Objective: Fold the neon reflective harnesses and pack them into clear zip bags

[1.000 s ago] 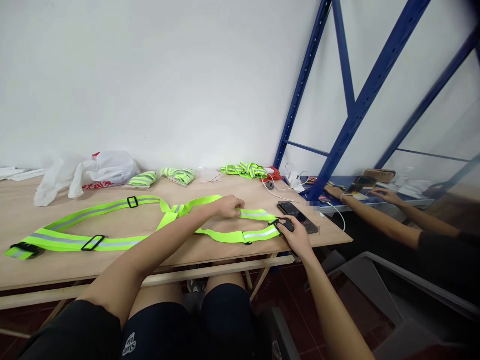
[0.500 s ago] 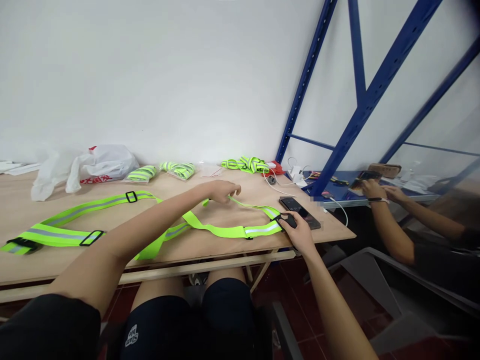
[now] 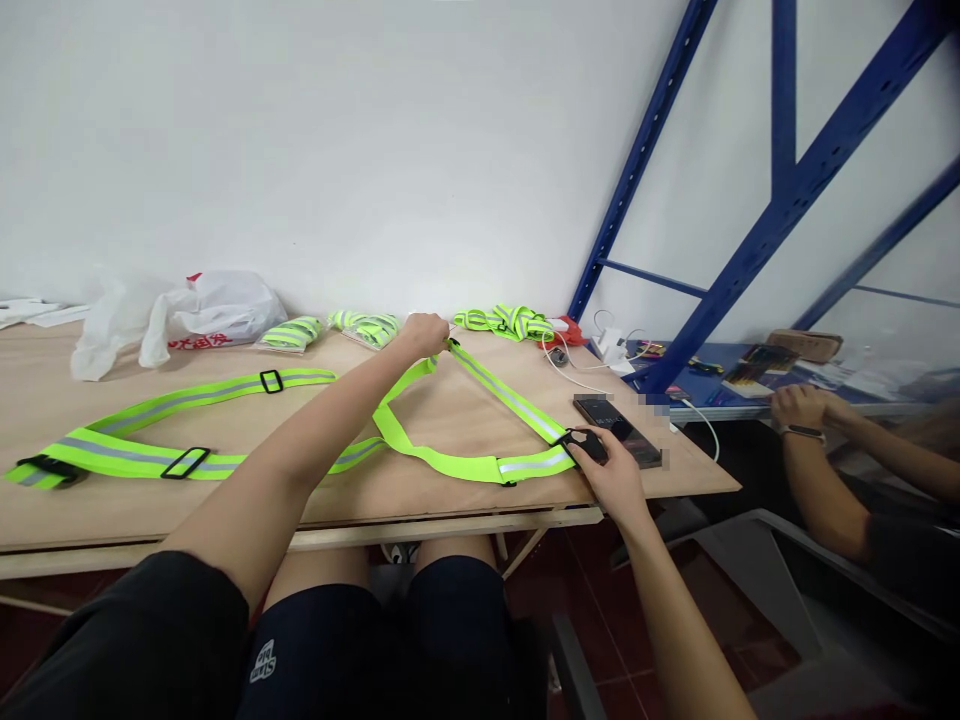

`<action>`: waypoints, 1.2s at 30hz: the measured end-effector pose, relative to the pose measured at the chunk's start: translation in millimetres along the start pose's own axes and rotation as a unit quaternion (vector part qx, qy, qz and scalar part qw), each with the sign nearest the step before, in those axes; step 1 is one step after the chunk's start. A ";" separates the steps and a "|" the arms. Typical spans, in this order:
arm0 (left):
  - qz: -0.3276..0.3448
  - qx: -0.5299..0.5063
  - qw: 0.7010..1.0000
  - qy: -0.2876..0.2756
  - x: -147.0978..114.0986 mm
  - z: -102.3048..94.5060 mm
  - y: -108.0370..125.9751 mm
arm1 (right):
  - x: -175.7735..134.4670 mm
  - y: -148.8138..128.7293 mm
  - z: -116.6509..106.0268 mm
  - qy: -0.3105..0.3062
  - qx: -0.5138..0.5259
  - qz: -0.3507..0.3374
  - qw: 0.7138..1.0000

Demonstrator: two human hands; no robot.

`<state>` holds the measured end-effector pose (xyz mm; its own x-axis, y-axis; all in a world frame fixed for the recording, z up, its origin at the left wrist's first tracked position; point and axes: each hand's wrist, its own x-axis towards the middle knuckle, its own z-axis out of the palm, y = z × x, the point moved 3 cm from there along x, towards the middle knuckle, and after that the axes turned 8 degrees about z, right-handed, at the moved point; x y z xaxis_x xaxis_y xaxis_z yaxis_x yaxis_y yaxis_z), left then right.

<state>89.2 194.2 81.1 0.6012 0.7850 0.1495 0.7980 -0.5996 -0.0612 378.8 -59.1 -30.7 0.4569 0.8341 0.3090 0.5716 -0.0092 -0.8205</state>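
Note:
A neon yellow-green reflective harness (image 3: 517,406) with grey stripes and black buckles lies in loops along the table. My left hand (image 3: 427,333) is closed on one of its straps at the far side, by a small black slider. From there the strap runs taut to my right hand (image 3: 609,468), which grips the black plastic buckle (image 3: 587,445) near the front edge. On the left, the rest of the harness lies loose with two black adjusters (image 3: 271,381) and another black buckle (image 3: 49,467). My left forearm hides part of it.
A phone (image 3: 619,430) lies beside my right hand. Along the wall are a white plastic bag (image 3: 232,305), bagged green straps (image 3: 292,333), a pile of straps (image 3: 510,322) and cables. Blue shelving (image 3: 720,270) stands at the right, where another person's hands (image 3: 802,408) are.
My left hand has moved away from me and now holds the strap, drawn straight and raised. My right hand keeps its grip on the buckle. The other person's hands have come together.

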 end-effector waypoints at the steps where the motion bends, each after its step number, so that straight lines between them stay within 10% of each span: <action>1: -0.024 -0.005 1.000 0.011 5.7 2.4 3.7 | -0.4 -0.6 0.4 0.001 -0.002 0.000 1.000; 11: -0.001 -0.116 0.993 0.029 13.7 42.5 39.9 | -3.6 -4.3 -2.8 0.043 -0.050 0.010 0.998; 23: 0.087 -0.125 0.988 -0.012 -13.7 60.1 -3.2 | -3.4 -23.3 2.4 0.073 -0.192 -0.127 0.970; 36: 0.106 -0.188 0.976 -0.025 -1.0 64.7 -25.1 | 4.5 -49.7 26.3 -0.111 -0.338 -0.251 0.900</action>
<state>71.2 218.5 18.7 0.7594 0.6386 0.1246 0.5896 -0.7564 0.2833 334.5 -40.4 -1.2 -0.0790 0.9160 0.3933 0.9867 0.1282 -0.1003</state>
